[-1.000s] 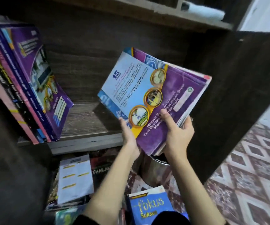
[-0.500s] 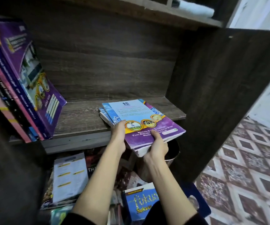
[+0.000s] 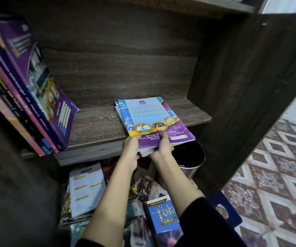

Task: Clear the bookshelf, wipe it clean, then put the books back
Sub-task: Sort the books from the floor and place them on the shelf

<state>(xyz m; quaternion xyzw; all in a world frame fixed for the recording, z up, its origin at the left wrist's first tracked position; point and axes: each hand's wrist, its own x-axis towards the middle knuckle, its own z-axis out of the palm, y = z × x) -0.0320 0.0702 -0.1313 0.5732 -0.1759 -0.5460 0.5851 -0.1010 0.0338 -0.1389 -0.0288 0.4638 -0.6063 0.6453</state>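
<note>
A small stack of purple and light-blue books [image 3: 152, 120] lies flat on the dark wooden shelf [image 3: 97, 125], its near end sticking out over the shelf's front edge. My left hand [image 3: 131, 145] grips the stack's near left corner, thumb on the cover. My right hand [image 3: 162, 148] grips the near edge beside it, thumb on top and fingers underneath. A row of purple and pink books [image 3: 24, 90] leans against the shelf's left side.
Below the shelf, loose books lie on the floor, among them a white booklet [image 3: 85, 189] and a blue book [image 3: 163, 218]. A metal bin [image 3: 190, 163] stands under the shelf's right end. The cupboard's right wall [image 3: 241, 86] borders patterned floor tiles [image 3: 277, 175].
The stack was held up tilted in the air, then came down flat onto the shelf. Both hands have slid it a little further in and kept their grip on its near edge.
</note>
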